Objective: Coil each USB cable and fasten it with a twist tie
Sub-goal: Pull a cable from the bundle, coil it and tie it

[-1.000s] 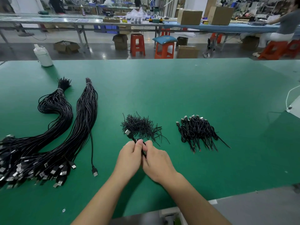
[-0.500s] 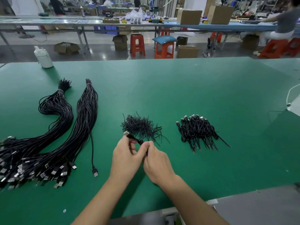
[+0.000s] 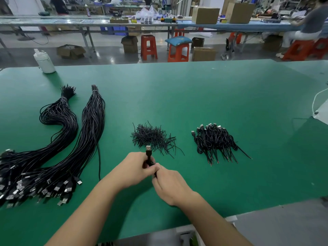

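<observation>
My left hand (image 3: 132, 170) grips a coiled black USB cable (image 3: 149, 157) whose metal plug sticks up above my fingers. My right hand (image 3: 170, 185) pinches the lower part of the same coil, fingers curled against the left hand; the twist tie itself is hidden. Just beyond lies a loose heap of black twist ties (image 3: 152, 137). To the right sits a pile of coiled, tied cables (image 3: 214, 141). Two long bundles of uncoiled black USB cables (image 3: 85, 135) stretch along the left of the green table (image 3: 195, 96), one loose cable (image 3: 98, 162) trailing beside them.
A white plastic bottle (image 3: 44, 62) stands at the table's far left edge. A white cord (image 3: 317, 100) hangs over the right edge. Beyond the table are orange stools, cardboard boxes and a long workbench with a seated person at the far right.
The cable's plug has swung from pointing up-left to pointing straight up as my hands turned the coil. The loose cable's plug at the left is now hidden near the bundle.
</observation>
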`<state>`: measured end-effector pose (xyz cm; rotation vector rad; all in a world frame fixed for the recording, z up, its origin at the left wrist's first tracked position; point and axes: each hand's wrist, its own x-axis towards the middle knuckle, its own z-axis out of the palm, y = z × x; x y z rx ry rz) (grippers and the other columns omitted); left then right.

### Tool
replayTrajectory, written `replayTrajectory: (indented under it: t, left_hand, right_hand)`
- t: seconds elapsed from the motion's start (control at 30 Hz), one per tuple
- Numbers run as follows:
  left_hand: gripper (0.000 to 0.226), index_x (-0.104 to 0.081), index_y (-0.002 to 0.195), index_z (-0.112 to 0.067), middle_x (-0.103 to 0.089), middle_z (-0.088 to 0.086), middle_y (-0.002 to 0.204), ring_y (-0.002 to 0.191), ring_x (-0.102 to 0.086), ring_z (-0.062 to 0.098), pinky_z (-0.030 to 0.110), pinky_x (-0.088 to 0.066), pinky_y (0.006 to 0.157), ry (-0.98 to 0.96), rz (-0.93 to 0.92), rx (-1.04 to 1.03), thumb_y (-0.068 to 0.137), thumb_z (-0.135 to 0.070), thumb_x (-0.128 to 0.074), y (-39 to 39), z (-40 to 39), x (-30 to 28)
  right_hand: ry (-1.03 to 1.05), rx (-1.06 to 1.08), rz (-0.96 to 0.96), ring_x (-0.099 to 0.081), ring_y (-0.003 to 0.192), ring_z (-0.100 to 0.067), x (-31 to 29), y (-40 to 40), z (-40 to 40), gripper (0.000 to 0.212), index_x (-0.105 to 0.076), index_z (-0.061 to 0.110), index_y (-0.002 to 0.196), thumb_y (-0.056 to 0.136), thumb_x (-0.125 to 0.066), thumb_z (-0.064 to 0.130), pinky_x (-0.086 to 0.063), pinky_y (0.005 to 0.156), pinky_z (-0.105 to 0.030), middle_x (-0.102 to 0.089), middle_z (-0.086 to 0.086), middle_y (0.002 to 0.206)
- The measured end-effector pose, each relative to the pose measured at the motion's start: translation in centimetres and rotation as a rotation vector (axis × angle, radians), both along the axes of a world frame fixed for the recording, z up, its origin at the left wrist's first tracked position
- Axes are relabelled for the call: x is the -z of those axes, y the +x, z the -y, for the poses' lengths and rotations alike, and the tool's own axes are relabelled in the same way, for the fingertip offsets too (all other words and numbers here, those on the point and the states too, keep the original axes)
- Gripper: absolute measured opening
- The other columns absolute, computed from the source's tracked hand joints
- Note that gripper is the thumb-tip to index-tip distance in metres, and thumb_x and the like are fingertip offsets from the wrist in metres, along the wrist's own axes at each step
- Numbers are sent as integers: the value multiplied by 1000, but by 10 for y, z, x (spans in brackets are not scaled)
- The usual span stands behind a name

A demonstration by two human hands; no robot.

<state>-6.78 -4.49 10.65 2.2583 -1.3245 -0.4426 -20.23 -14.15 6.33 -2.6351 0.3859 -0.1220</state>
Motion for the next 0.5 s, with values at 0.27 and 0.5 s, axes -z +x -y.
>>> replayTrajectory:
  t: [0.27, 0.5]
  left_hand:
    - [24, -67, 82, -16, -59, -5, 67, 65, -60, 17, 23, -41, 52, 146, 95, -20, 95, -33, -56, 3, 18, 5]
    - [17, -66, 84, -16, -65, -2, 78, 73, -62, 14, 24, -41, 59, 169, 13, -60, 95, -29, -59, 11, 37, 10]
  right_hand:
    - [500, 234, -77, -63, 71, -22, 11, 17, -2, 19, -51, 19, 118, 104, -41, 28, -57, 75, -45, -57, -3, 96]
    - [461, 231, 0, -56, 90, -33, 22, 22, -4, 26, -49, 8, 119, 106, -33, 23, -48, 84, -47, -59, -15, 111]
